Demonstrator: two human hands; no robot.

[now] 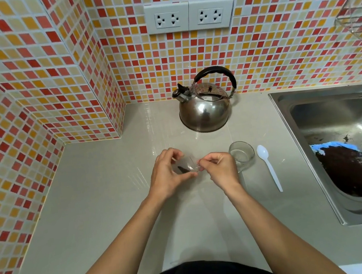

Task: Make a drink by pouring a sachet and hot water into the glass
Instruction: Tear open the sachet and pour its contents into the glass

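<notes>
1. A small clear sachet [184,167] with dark contents was held above the grey countertop [96,190], between both hands, in front of the person.
2. The left hand [168,175] was closed on the sachet's left side, the thumb below and the fingers curled over the top edge.
3. The right hand [220,169] was pinched on the sachet's right edge, thumb and forefinger pressed together and the other fingers folded in.
4. An empty clear glass [241,155] was seen standing upright on the countertop just beside the right hand, partly hidden by it.
5. A white plastic spoon [268,166] was laid flat on the countertop right of the glass, near it but apart, with the bowl pointing toward the wall.
6. A steel kettle [205,107] with a black handle was stood well behind the hands, close to the tiled wall [278,48], its spout turned left.
7. A double power socket [189,16] was mounted on the wall above the kettle.
8. A steel sink [329,108] was set into the countertop at the right; a blue item [332,145] covered with dark grounds was lying in its basin.
9. A wire rack [357,20] was fixed to the wall at the upper right.
</notes>
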